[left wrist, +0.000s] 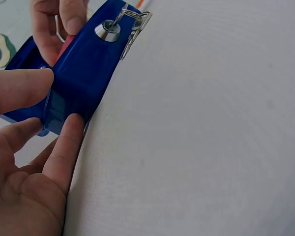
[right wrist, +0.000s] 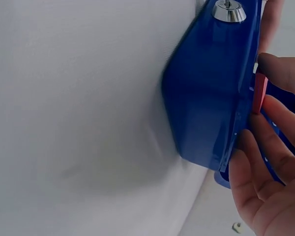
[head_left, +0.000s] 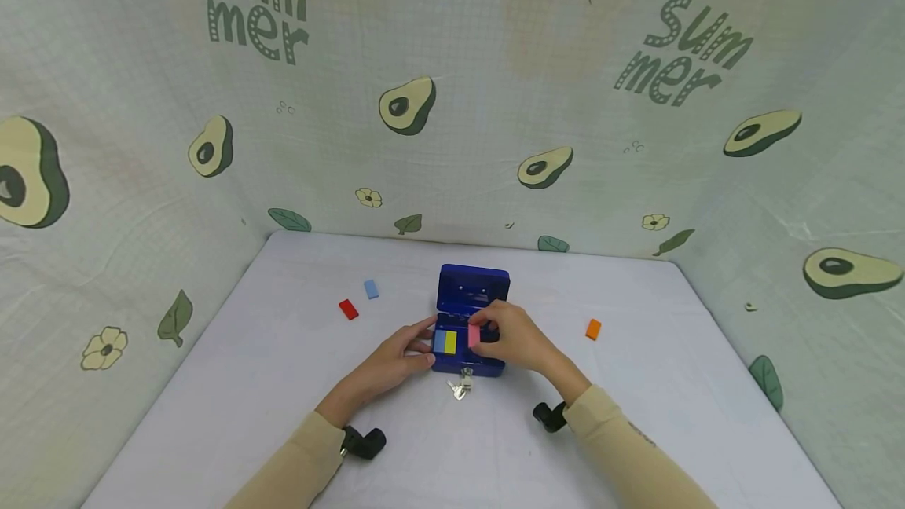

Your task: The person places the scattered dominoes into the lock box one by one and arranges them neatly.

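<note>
A blue metal box [head_left: 484,368] stands with its lid [head_left: 472,286] raised at the back. Inside its left part lie a light blue block [head_left: 440,342] and a yellow block [head_left: 450,342], side by side. My right hand [head_left: 514,336] pinches a pink block [head_left: 474,335] over the box's middle; in the right wrist view the block [right wrist: 259,92] shows between thumb and fingers. My left hand [head_left: 393,360] touches the box's left side, and in the left wrist view its thumb and fingertips rest against the box [left wrist: 81,69]. Keys [head_left: 459,390] hang from the front lock.
On the white table [head_left: 283,368], a red block [head_left: 349,309] and another light blue block [head_left: 371,289] lie left of the box. An orange block [head_left: 593,329] lies to its right. A printed cloth [head_left: 467,38] stands behind and at both sides.
</note>
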`<state>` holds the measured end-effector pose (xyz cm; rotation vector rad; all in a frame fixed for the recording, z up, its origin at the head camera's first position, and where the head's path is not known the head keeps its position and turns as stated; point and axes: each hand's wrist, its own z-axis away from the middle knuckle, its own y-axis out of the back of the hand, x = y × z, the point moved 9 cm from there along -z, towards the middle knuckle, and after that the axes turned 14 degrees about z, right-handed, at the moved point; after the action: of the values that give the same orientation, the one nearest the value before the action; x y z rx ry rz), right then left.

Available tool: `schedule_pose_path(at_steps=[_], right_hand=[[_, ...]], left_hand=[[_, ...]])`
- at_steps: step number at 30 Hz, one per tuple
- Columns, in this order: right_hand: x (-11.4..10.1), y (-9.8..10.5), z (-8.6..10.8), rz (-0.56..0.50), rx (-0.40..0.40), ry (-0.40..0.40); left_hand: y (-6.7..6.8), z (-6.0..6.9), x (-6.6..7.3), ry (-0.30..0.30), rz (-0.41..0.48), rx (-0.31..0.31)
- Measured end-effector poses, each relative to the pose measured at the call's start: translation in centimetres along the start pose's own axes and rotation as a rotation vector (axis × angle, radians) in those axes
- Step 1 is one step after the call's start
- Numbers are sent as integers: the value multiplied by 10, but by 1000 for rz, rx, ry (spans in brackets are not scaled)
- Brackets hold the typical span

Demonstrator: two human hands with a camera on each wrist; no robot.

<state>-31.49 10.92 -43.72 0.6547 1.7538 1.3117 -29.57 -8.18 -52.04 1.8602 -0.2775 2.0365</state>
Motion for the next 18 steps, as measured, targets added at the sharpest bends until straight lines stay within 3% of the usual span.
schedule_pose_path(at_steps=[18], right_hand=[[-1,-12,-3,18,3,-41]], left_hand=[[0,2,2,4,3,-7]])
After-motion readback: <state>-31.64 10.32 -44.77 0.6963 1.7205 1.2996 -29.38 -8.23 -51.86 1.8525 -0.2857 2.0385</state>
